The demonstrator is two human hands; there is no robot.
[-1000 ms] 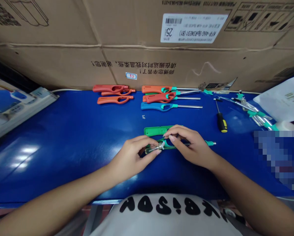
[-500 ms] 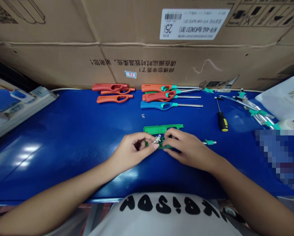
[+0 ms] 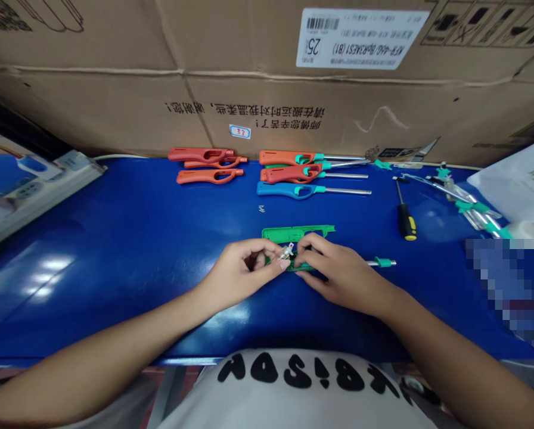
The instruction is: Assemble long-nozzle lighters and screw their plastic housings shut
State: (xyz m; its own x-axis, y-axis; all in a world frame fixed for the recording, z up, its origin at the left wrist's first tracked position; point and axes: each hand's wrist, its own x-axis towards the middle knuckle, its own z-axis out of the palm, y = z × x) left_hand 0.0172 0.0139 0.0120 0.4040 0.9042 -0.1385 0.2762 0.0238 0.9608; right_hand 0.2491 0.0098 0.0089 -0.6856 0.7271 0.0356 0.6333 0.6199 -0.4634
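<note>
My left hand (image 3: 247, 269) pinches a small clear-and-metal lighter part with a white tip (image 3: 286, 252) between thumb and fingers. Beneath it lies a green lighter shell half (image 3: 294, 266), mostly covered by both hands. My right hand (image 3: 334, 268) has its fingers curled around the right portion of this shell, fingertips close to the small part. What lies under its palm is hidden. A metal tube with a teal sleeve (image 3: 383, 262) sticks out to the right of that hand. Just beyond my fingers, the other green shell half (image 3: 289, 233) rests on the table.
Orange and red lighter handles (image 3: 208, 176) and assembled lighters with metal tubes (image 3: 289, 189) line the back by a cardboard box (image 3: 128, 113). A screwdriver (image 3: 406, 221) and loose tubes with teal parts (image 3: 468, 207) are at right. A power strip (image 3: 39, 190) edges the left.
The small part in my left hand stands slightly more upright. Both hands otherwise keep nearly the same place; the view has shifted a little.
</note>
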